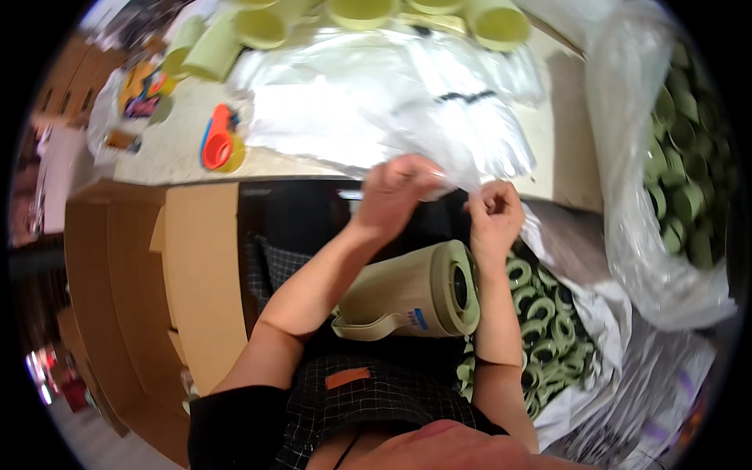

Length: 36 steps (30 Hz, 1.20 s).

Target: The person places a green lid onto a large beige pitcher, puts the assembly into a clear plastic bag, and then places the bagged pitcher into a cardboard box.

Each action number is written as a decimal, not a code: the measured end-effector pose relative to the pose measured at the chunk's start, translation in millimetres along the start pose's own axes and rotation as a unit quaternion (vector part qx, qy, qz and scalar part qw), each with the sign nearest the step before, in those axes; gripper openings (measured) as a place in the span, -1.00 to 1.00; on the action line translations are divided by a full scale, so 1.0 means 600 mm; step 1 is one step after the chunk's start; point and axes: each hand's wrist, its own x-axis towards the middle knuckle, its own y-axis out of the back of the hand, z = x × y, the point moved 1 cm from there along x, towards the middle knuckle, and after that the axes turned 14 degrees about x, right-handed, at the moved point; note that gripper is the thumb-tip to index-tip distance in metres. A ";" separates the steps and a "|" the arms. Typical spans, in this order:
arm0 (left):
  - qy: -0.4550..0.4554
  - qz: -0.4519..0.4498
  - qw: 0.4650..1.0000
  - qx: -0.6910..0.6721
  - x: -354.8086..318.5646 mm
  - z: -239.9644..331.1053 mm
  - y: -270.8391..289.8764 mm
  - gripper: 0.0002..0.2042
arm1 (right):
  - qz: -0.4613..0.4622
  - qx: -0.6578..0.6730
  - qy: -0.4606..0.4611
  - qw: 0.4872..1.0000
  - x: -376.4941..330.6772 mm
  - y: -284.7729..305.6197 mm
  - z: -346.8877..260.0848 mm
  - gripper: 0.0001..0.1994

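Observation:
My left hand (pixel 395 192) is closed in a pinch on a thin clear plastic bag (pixel 446 141). Closed on the bag's other side is my right hand (pixel 496 218), so the film spans between both hands over the table's near edge. A pale green pitcher (pixel 392 286) with a handle and a small blue label lies on its side across my lap, between my forearms; neither hand touches it. Beyond my hands, a stack of flat clear bags (pixel 313 113) covers the middle of the table (pixel 180 149).
Pale green cylinders (pixel 258 30) line the table's far side. A red tape dispenser (pixel 219 145) stands left on the table. An open cardboard box (pixel 200 274) is at my left. At right are a sack of green ring-shaped parts (pixel 560 333) and a plastic bag of green pieces (pixel 685 200).

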 end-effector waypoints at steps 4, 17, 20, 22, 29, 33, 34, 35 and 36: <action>-0.017 -0.086 0.985 -0.145 0.003 0.010 0.003 -0.88 | 0.127 0.127 -0.058 0.982 0.016 0.023 -0.006 -0.87; -0.007 -0.096 0.994 -0.056 -0.027 0.015 -0.021 -0.93 | -0.024 0.067 -0.108 0.992 -0.011 -0.014 -0.036 -0.81; 0.095 -0.033 0.982 -0.160 -0.030 0.020 -0.004 -0.89 | -0.125 -0.001 0.022 0.992 -0.002 -0.012 -0.053 -0.77; 0.051 -0.101 0.928 -0.355 -0.026 0.037 0.027 -0.92 | -0.023 0.108 0.045 0.993 0.009 0.058 -0.020 -0.84; 0.115 -0.052 0.980 0.152 -0.015 -0.041 0.045 -0.76 | 0.304 0.195 -0.135 0.923 -0.076 0.113 0.015 -0.80; -0.351 -0.131 0.851 0.369 -0.188 0.112 0.025 -0.55 | 0.194 0.137 0.036 0.971 -0.251 0.088 0.043 -0.87; -0.364 -0.073 0.835 0.406 -0.223 0.108 0.033 -0.44 | 0.146 0.020 0.035 0.988 -0.266 0.061 0.034 -0.87; -0.288 -0.039 0.867 0.404 -0.248 0.094 0.051 -0.42 | 0.103 -0.093 0.047 0.989 -0.281 0.038 0.022 -0.83; -0.209 -0.006 0.893 0.400 -0.269 0.076 0.072 -0.40 | 0.053 -0.036 -0.013 0.998 -0.296 0.027 0.029 -0.80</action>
